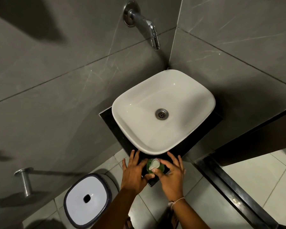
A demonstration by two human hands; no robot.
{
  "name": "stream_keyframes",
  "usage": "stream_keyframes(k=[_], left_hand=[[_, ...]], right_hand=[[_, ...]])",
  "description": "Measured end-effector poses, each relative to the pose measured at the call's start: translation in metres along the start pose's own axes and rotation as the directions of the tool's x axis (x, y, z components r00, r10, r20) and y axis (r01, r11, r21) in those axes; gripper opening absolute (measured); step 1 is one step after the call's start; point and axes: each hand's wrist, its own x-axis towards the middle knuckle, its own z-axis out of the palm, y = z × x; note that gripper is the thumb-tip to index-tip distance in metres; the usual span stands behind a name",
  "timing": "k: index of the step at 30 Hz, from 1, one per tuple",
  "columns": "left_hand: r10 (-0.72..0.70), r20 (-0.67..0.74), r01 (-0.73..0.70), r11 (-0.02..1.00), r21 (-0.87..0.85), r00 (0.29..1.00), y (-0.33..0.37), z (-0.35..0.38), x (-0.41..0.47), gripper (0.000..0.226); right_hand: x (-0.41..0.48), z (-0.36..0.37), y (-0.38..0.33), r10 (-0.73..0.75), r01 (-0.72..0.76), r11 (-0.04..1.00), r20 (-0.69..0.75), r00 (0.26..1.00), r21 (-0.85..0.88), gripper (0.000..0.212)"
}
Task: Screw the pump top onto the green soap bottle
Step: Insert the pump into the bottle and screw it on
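Observation:
The green soap bottle [161,167] stands on the front corner of the black counter [116,129], just in front of the white basin. Seen from above, its white pump top [153,164] sits on the bottle's neck. My left hand [135,172] wraps the bottle's left side, thumb under it at the front. My right hand [172,174] reaches in from the right, with thumb and forefinger pinching the pump top and the other fingers spread. Most of the bottle's body is hidden by both hands.
A white basin [203,95] with a steel drain fills the counter, a chrome tap [149,28] juts from the grey tiled wall above it. A white-lidded bin [86,199] stands on the floor at left, beside a wall-mounted metal holder [25,180]. A dark ledge runs at right.

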Motion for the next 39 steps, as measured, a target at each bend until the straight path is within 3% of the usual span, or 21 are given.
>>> stream_keyframes(k=[5,12,17,21,26,30,39], left_hand=[[0.009,-0.015,-0.009,1.000,-0.012,1.000,0.001,0.000,-0.002,0.066],[0.008,-0.023,-0.009,0.999,-0.035,1.000,0.003,0.000,-0.003,0.063],[0.002,-0.027,-0.002,1.000,-0.024,1.000,0.004,0.000,-0.003,0.063],[0.009,-0.030,-0.010,1.000,-0.024,1.000,0.003,0.000,-0.003,0.060],[0.008,-0.028,-0.008,1.000,-0.013,1.000,0.002,0.000,-0.001,0.062],[0.009,-0.025,-0.009,1.000,-0.001,1.000,0.003,0.001,-0.002,0.063],[0.019,-0.021,-0.019,1.000,0.007,1.000,0.002,0.000,-0.002,0.063]], right_hand=[[0.002,0.008,0.010,-0.081,0.084,0.996,-0.123,0.989,0.024,0.029],[-0.001,0.011,0.012,-0.103,0.101,0.995,-0.084,0.991,-0.026,0.044],[0.001,0.011,0.010,-0.072,0.068,0.997,-0.134,0.988,-0.030,0.031],[0.002,0.019,0.002,0.004,-0.015,0.998,-0.152,0.988,-0.067,0.044],[-0.004,0.016,0.012,-0.081,0.075,0.996,-0.130,0.988,-0.053,0.042],[0.000,0.015,0.011,-0.054,0.050,0.998,-0.168,0.984,-0.031,0.030],[-0.003,0.018,0.011,-0.039,0.035,0.999,-0.130,0.991,-0.039,0.045]])
